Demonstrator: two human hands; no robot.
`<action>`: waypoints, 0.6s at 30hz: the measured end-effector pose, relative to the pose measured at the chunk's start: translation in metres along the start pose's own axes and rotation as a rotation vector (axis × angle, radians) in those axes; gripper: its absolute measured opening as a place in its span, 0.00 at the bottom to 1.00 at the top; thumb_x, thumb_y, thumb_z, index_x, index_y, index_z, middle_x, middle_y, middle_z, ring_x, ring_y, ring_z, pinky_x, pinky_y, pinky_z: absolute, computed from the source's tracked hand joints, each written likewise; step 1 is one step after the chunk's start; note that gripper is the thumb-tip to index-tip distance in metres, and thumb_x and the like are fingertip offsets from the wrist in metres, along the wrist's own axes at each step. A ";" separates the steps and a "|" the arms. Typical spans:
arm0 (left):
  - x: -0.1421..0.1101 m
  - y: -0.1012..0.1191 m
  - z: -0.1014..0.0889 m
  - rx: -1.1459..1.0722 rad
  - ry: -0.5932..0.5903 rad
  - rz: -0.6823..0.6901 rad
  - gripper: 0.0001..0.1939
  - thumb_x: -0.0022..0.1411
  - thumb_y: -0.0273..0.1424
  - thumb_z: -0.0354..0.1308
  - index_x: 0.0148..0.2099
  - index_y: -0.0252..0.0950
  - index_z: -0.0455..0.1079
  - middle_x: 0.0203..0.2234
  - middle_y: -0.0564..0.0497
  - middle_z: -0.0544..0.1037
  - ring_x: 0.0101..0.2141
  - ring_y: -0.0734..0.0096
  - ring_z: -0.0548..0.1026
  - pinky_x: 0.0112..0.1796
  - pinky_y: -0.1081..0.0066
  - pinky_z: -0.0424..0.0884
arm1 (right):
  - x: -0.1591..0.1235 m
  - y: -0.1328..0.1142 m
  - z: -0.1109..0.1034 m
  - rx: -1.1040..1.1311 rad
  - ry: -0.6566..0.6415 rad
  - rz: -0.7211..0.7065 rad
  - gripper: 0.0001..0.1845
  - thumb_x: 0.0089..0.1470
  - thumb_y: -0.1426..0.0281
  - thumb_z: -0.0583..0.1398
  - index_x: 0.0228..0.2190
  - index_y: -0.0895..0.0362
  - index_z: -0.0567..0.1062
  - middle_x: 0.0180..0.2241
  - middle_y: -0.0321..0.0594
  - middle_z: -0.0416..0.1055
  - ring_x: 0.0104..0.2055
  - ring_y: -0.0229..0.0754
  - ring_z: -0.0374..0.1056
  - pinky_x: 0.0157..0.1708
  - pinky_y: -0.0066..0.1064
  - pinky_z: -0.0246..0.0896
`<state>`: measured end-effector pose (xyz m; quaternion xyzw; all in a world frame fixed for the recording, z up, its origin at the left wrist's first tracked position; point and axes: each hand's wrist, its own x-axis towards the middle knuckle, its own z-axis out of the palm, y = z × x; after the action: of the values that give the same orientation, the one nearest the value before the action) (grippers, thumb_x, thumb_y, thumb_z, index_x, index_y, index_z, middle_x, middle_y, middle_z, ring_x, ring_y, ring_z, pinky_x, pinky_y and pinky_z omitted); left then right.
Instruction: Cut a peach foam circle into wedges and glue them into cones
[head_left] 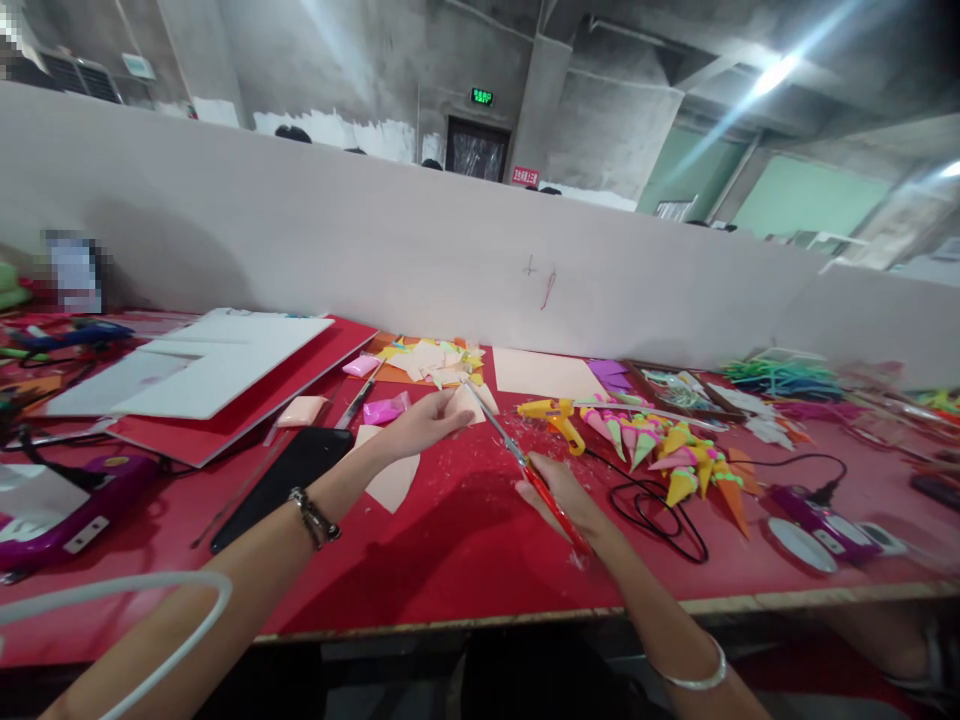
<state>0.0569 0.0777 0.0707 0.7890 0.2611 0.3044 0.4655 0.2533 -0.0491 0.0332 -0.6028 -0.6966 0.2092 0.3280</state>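
Note:
My right hand [561, 493] is closed round the red handles of a pair of scissors [512, 445], whose blades point up and away. Their tips reach a small peach paper piece [472, 402], pinched between the thumb and fingers of my left hand [427, 425]. Whether the blades are parted is hard to make out. Under my left forearm lies a larger peach paper cutout [394, 482]. Just beyond the hands is a heap of cream and yellow paper pieces [433, 360]. A yellow glue gun [555, 420] lies right of the scissors.
Colourful paper cones [679, 460] and a black cord [660, 515] lie to the right. A peach sheet [544, 372] rests by the white partition [375, 240]. At left are a black tablet-like slab [281, 485], white boards [240, 350] and a purple power strip [82, 510].

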 end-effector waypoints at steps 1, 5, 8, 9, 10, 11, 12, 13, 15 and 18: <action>-0.001 0.001 0.000 -0.004 0.011 -0.011 0.12 0.53 0.37 0.54 0.24 0.36 0.59 0.15 0.57 0.63 0.15 0.81 0.57 0.18 0.76 0.52 | -0.001 -0.001 0.000 0.010 -0.003 0.004 0.15 0.48 0.59 0.54 0.21 0.56 0.58 0.19 0.30 0.53 0.21 0.33 0.49 0.21 0.27 0.44; -0.007 0.006 0.002 -0.073 -0.043 -0.040 0.11 0.53 0.38 0.54 0.29 0.35 0.62 0.17 0.56 0.67 0.15 0.80 0.61 0.18 0.76 0.56 | -0.005 -0.003 0.001 0.020 0.005 0.015 0.14 0.47 0.59 0.55 0.21 0.56 0.59 0.19 0.30 0.53 0.21 0.33 0.49 0.21 0.26 0.44; -0.012 0.007 0.001 -0.171 -0.153 -0.077 0.14 0.53 0.40 0.54 0.38 0.35 0.65 0.27 0.50 0.74 0.21 0.76 0.70 0.26 0.74 0.64 | -0.008 -0.004 0.002 0.023 -0.006 0.015 0.14 0.46 0.60 0.56 0.21 0.56 0.60 0.19 0.30 0.54 0.21 0.33 0.49 0.21 0.26 0.44; -0.014 0.006 0.001 -0.193 -0.178 -0.095 0.16 0.53 0.40 0.54 0.40 0.35 0.66 0.31 0.48 0.74 0.23 0.74 0.72 0.28 0.72 0.66 | -0.008 -0.005 0.002 0.021 -0.016 0.012 0.14 0.46 0.60 0.57 0.21 0.56 0.61 0.19 0.30 0.54 0.21 0.32 0.49 0.21 0.25 0.44; -0.016 0.004 -0.001 -0.204 -0.199 -0.108 0.17 0.53 0.41 0.54 0.41 0.35 0.66 0.33 0.47 0.75 0.24 0.72 0.73 0.30 0.72 0.66 | -0.010 -0.006 0.002 0.019 -0.027 0.011 0.14 0.46 0.60 0.56 0.21 0.56 0.62 0.19 0.30 0.55 0.21 0.32 0.49 0.21 0.25 0.44; -0.018 0.001 -0.002 -0.211 -0.211 -0.116 0.17 0.53 0.42 0.53 0.40 0.34 0.68 0.34 0.46 0.75 0.25 0.72 0.74 0.30 0.72 0.66 | -0.011 -0.007 0.002 0.016 -0.036 0.011 0.14 0.46 0.60 0.56 0.22 0.57 0.62 0.19 0.30 0.55 0.21 0.32 0.49 0.21 0.25 0.44; -0.020 -0.002 -0.004 -0.219 -0.218 -0.114 0.18 0.53 0.43 0.53 0.39 0.34 0.69 0.34 0.45 0.75 0.25 0.71 0.75 0.31 0.72 0.66 | -0.011 -0.009 0.002 0.011 -0.047 0.017 0.14 0.46 0.59 0.56 0.22 0.57 0.62 0.19 0.30 0.55 0.21 0.32 0.49 0.20 0.24 0.44; -0.022 -0.004 -0.005 -0.235 -0.227 -0.112 0.18 0.54 0.43 0.52 0.37 0.33 0.70 0.33 0.45 0.75 0.26 0.70 0.75 0.31 0.72 0.66 | -0.012 -0.011 0.001 0.004 -0.058 0.024 0.15 0.46 0.58 0.56 0.22 0.57 0.62 0.19 0.30 0.55 0.21 0.32 0.50 0.20 0.24 0.43; -0.025 -0.008 -0.008 -0.263 -0.213 -0.120 0.18 0.54 0.44 0.52 0.34 0.33 0.71 0.29 0.46 0.75 0.27 0.69 0.75 0.30 0.73 0.66 | -0.013 -0.016 0.000 -0.010 -0.083 0.039 0.16 0.46 0.57 0.56 0.22 0.57 0.62 0.19 0.30 0.55 0.21 0.32 0.50 0.20 0.24 0.43; -0.029 -0.007 -0.009 -0.271 -0.173 -0.145 0.16 0.54 0.42 0.52 0.33 0.35 0.71 0.26 0.49 0.74 0.23 0.73 0.73 0.25 0.75 0.65 | -0.014 -0.022 0.000 -0.017 -0.124 0.054 0.17 0.46 0.56 0.56 0.22 0.57 0.61 0.19 0.30 0.56 0.21 0.32 0.51 0.21 0.24 0.44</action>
<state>0.0302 0.0657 0.0611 0.7215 0.2328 0.2334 0.6089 0.2388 -0.0669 0.0460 -0.6100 -0.7008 0.2489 0.2735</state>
